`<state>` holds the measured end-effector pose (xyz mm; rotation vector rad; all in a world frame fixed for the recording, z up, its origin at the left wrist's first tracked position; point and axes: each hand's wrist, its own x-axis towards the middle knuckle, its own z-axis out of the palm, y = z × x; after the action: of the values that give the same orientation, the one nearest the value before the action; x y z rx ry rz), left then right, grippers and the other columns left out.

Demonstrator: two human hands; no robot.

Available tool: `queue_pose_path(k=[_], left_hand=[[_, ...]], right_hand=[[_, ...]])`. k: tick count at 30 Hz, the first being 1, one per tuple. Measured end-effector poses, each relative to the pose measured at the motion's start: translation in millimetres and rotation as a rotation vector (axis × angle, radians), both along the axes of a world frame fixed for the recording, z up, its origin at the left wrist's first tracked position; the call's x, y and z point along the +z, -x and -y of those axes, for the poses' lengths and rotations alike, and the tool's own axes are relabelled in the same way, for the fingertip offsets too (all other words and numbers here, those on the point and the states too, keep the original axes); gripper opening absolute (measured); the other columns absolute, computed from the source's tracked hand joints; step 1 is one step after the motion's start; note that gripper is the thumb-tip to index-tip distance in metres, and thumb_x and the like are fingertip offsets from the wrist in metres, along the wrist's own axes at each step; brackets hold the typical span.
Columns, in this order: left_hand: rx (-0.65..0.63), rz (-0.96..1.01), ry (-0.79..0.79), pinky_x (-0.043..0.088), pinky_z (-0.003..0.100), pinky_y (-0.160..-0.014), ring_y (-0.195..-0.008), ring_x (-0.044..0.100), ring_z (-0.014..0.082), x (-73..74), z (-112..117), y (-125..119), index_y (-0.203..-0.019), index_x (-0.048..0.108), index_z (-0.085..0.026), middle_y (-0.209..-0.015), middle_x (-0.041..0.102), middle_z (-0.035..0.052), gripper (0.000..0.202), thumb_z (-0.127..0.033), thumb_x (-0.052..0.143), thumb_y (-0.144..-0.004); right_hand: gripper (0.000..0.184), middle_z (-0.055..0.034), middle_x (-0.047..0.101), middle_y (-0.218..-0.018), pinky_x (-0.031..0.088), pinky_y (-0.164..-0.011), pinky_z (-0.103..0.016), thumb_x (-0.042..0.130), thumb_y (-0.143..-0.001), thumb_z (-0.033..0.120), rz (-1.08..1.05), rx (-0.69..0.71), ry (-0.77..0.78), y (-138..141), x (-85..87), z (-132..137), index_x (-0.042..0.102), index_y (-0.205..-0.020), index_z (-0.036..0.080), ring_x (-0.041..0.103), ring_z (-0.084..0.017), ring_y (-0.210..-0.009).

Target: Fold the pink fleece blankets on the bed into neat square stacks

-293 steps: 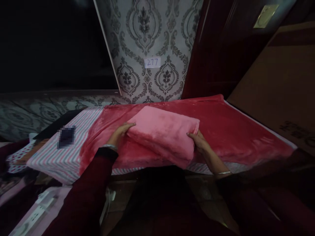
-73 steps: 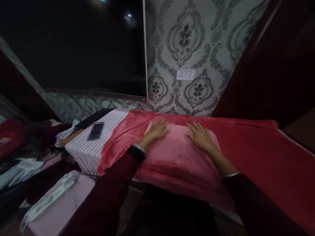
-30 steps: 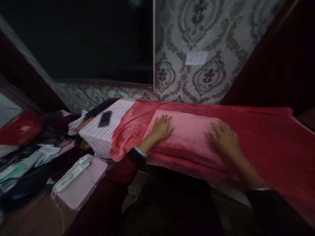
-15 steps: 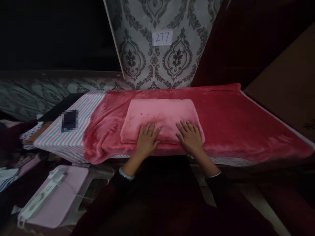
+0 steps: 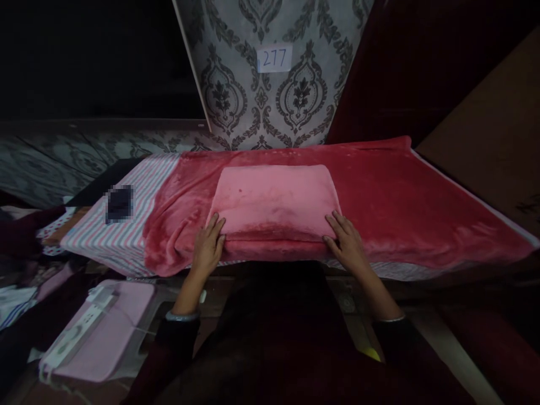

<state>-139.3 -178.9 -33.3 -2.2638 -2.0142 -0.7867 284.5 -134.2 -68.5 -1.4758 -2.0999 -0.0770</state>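
A folded pink fleece blanket point(image 5: 274, 199) lies on a spread red fleece blanket point(image 5: 400, 208) that covers a raised flat surface. My left hand point(image 5: 208, 247) rests flat at the folded blanket's near left corner, fingers stretched out against its edge. My right hand point(image 5: 346, 243) lies the same way at the near right corner, fingers apart and touching the fold. Neither hand holds anything. Both wrists carry a bangle, and dark red sleeves cover my forearms.
A striped pink and grey sheet point(image 5: 118, 230) shows at the left end, with a dark blurred patch point(image 5: 119, 203) on it. A pink stool with a white power strip point(image 5: 80, 334) stands at lower left. Patterned wallpaper with a label reading 277 point(image 5: 274, 59) is behind.
My hands have slid apart from the top middle of the folded blanket to its two near corners. Before that, the blanket was set down and smoothed.
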Motion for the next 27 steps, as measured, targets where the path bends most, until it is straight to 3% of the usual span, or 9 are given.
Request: queue_pose_path(k=[3,6,8,13,16,19,22,25,27], left_hand=[[-0.006,-0.006,-0.041,0.034,0.05,-0.124,-0.151,0.04,0.0268,2.4,-3,4,-0.144,0.054,-0.013,-0.163,0.044,0.0152,0.047,-0.03,0.042,-0.102],[0.021,-0.097,-0.155,0.03,0.061,-0.124,-0.151,0.036,0.0352,9.1,-8,-2,-0.136,0.063,-0.019,-0.156,0.053,0.0118,0.043,-0.034,0.055,-0.097],[-0.039,-0.15,-0.22,0.029,0.064,-0.122,-0.149,0.039,0.0364,13.1,-14,-14,-0.135,0.064,-0.023,-0.152,0.057,0.0109,0.042,-0.037,0.06,-0.095],[-0.351,-0.2,-0.302,0.043,0.053,-0.112,-0.134,0.055,0.0291,10.9,-30,-67,-0.131,0.066,-0.021,-0.138,0.066,0.0144,0.035,-0.024,0.053,-0.098],[-0.438,-0.276,-0.324,0.048,0.047,-0.101,-0.12,0.062,0.028,7.0,-40,-89,-0.123,0.069,-0.018,-0.126,0.071,0.0154,0.031,-0.019,0.049,-0.1],[-0.459,-0.316,-0.322,0.049,0.044,-0.095,-0.115,0.062,0.0279,10.8,-53,-93,-0.12,0.069,-0.016,-0.119,0.072,0.0145,0.03,-0.016,0.047,-0.1],[-0.476,-0.278,-0.307,0.049,0.04,-0.088,-0.103,0.063,0.0256,22.5,-67,-87,-0.112,0.07,-0.015,-0.11,0.073,0.0127,0.029,-0.013,0.045,-0.099],[-0.456,-0.209,-0.314,0.049,0.039,-0.086,-0.099,0.063,0.0241,30.7,-73,-82,-0.109,0.07,-0.015,-0.108,0.073,0.0125,0.028,-0.013,0.043,-0.099],[-0.475,-0.201,-0.291,0.049,0.039,-0.087,-0.102,0.063,0.0241,28.4,-68,-82,-0.11,0.07,-0.016,-0.11,0.073,0.0125,0.029,-0.011,0.044,-0.097]], right_hand=[[0.06,-0.011,0.047,-0.16,0.04,-0.117,-0.056,0.044,-0.099,0.035,-0.03,0.039,-0.013,-7,3.7,-2,0.043,-0.158,0.024,0.041,-0.03,-0.148],[0.062,-0.0102,0.053,-0.155,0.04,-0.115,-0.058,0.046,-0.093,0.024,-0.014,-0.002,-0.059,-4,13.0,-1,0.048,-0.155,0.023,0.037,-0.033,-0.149],[0.06,-0.0105,0.056,-0.152,0.037,-0.114,-0.062,0.049,-0.091,0.021,0.02,-0.044,-0.114,5,20.3,1,0.053,-0.15,0.023,0.034,-0.036,-0.149],[0.05,-0.0121,0.062,-0.144,0.035,-0.113,-0.055,0.051,-0.092,0.017,0.115,0.066,-0.203,39,29.5,1,0.064,-0.14,0.024,0.05,-0.031,-0.13],[0.044,-0.0113,0.069,-0.131,0.04,-0.102,-0.045,0.05,-0.093,0.012,0.132,0.118,-0.238,48,28.8,-9,0.071,-0.13,0.023,0.055,-0.027,-0.114],[0.043,-0.0097,0.074,-0.115,0.04,-0.094,-0.041,0.05,-0.092,0.007,0.15,0.153,-0.236,47,36.7,-24,0.074,-0.125,0.023,0.055,-0.026,-0.106],[0.041,-0.0086,0.074,-0.101,0.038,-0.088,-0.038,0.049,-0.093,0.006,0.174,0.164,-0.239,43,57.8,-39,0.075,-0.12,0.022,0.055,-0.025,-0.098],[0.039,-0.0077,0.074,-0.099,0.037,-0.087,-0.037,0.048,-0.095,0.007,0.186,0.164,-0.259,41,74.7,-43,0.075,-0.118,0.022,0.055,-0.024,-0.096],[0.039,-0.0079,0.075,-0.102,0.038,-0.088,-0.038,0.046,-0.096,0.008,0.197,0.181,-0.223,39,73.1,-38,0.075,-0.118,0.022,0.056,-0.024,-0.098]])
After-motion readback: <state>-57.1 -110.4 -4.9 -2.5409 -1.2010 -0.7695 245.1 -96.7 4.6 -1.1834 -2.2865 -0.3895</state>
